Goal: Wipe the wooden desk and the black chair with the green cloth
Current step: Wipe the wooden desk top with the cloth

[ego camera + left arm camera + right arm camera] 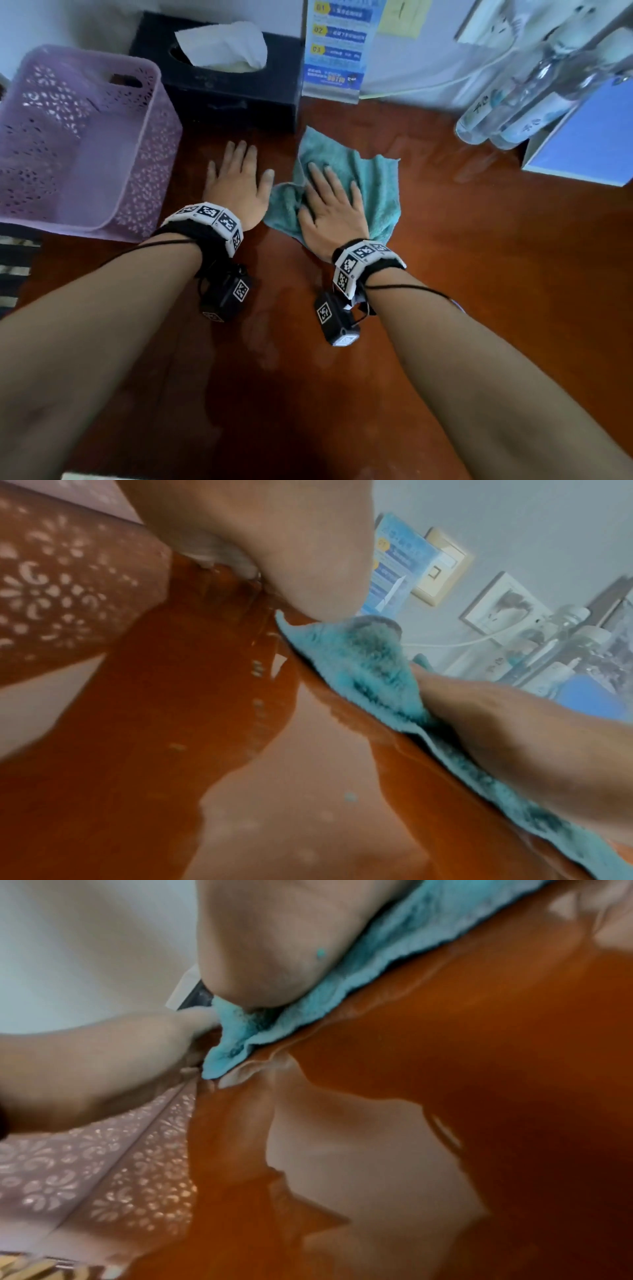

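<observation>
The green cloth lies crumpled on the glossy wooden desk, near its back middle. My right hand presses flat on the cloth with straight, spread fingers. My left hand rests flat on the bare wood just left of the cloth, its thumb touching the cloth's edge. The left wrist view shows the cloth under my right hand. In the right wrist view my palm sits on the cloth, with the left hand beside it. No black chair is in view.
A purple perforated basket stands at the left. A black tissue box sits behind the hands. A blue leaflet leans on the wall. Clear bottles and a blue-white box crowd the right back.
</observation>
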`<state>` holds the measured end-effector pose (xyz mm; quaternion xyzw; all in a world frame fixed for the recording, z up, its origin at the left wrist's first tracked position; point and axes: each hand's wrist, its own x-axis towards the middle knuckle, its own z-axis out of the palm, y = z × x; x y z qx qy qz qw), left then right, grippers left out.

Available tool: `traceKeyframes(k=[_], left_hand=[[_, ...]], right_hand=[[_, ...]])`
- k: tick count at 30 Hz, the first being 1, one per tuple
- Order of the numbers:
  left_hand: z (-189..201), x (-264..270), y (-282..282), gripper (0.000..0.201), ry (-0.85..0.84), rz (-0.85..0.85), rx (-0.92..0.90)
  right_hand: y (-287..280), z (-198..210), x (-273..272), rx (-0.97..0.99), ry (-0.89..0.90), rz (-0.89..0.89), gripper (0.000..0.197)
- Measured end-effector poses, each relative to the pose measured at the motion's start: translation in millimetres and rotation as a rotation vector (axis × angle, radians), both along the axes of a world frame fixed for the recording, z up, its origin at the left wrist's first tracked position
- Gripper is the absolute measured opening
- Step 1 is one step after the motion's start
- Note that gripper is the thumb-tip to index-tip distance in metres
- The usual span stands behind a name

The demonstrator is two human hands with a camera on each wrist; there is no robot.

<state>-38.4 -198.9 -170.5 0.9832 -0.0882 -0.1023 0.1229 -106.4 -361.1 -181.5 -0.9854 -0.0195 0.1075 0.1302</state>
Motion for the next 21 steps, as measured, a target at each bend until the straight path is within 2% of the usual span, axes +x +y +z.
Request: traceKeyframes(k=[3, 9, 13, 16, 19, 21], left_hand=[[7.9, -10.3, -37.2, 0.058, -0.045, -0.115, 0.008], [-1.0, -46.2, -126.9, 0.059, 0.006, -0.267, 0.038], [-6.1, -65.7, -154.5, 0.060, -0.030, -0.304, 0.096], [-3.1, -70.4, -159.7, 0.060, -0.043, -0.310, 0.103], [0.8, -69.0, -161.2, 0.061, -0.041, -0.275, 0.115], [2.0, -68.6, -162.9, 0.060, -0.038, -0.251, 0.121]], right_hand=[[-33.6, 3.4, -19.5, 0.057, 0.015, -0.080, 0.058], [-149.8, -2.1, -70.8, -0.015, 0.009, -0.452, 0.058], [-240.3, -3.2, -120.7, -0.076, 0.023, -0.758, 0.059], [-268.4, -0.2, -140.0, -0.072, 0.040, -0.900, 0.059], [-247.2, 0.7, -124.0, -0.086, 0.059, -0.898, 0.059], [-216.0, -0.6, -103.2, -0.091, 0.077, -0.695, 0.059]])
